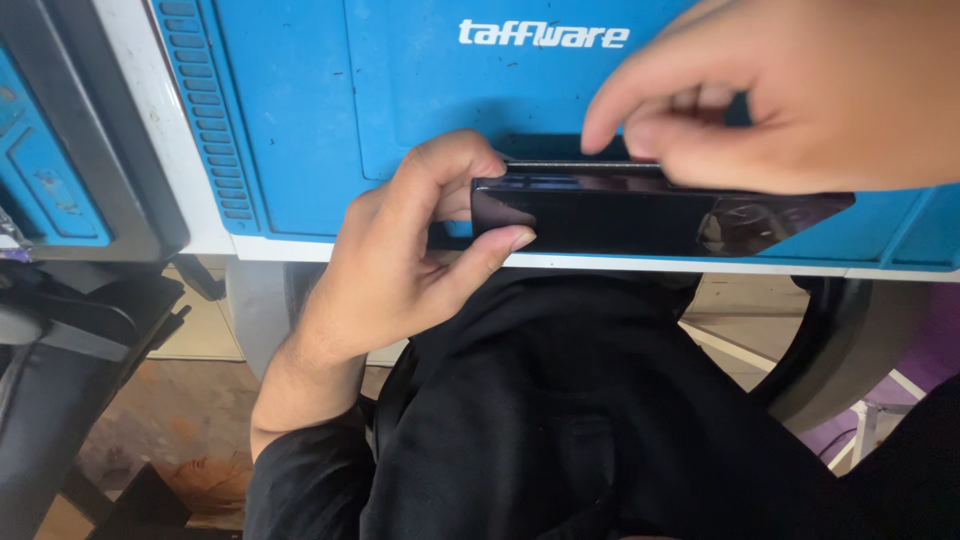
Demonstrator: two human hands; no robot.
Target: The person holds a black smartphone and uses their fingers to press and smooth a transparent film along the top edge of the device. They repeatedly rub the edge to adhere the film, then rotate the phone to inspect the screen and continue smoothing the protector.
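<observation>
A black smartphone [610, 215] with a glossy dark screen is held flat at the near edge of a blue work mat [300, 110]. My left hand [400, 250] grips its left end, thumb on the screen and index finger curled over the top edge. My right hand [780, 100] hovers over the phone's upper right part, fingers bent and pinched close to its top edge; whether they touch it I cannot tell.
The mat lies on a white table [150, 120] whose front edge runs just below the phone. A second blue mat [45, 170] shows at the left. Below are my black clothing [560, 420], a chair arm [850, 340] and dark gear [60, 340] at the left.
</observation>
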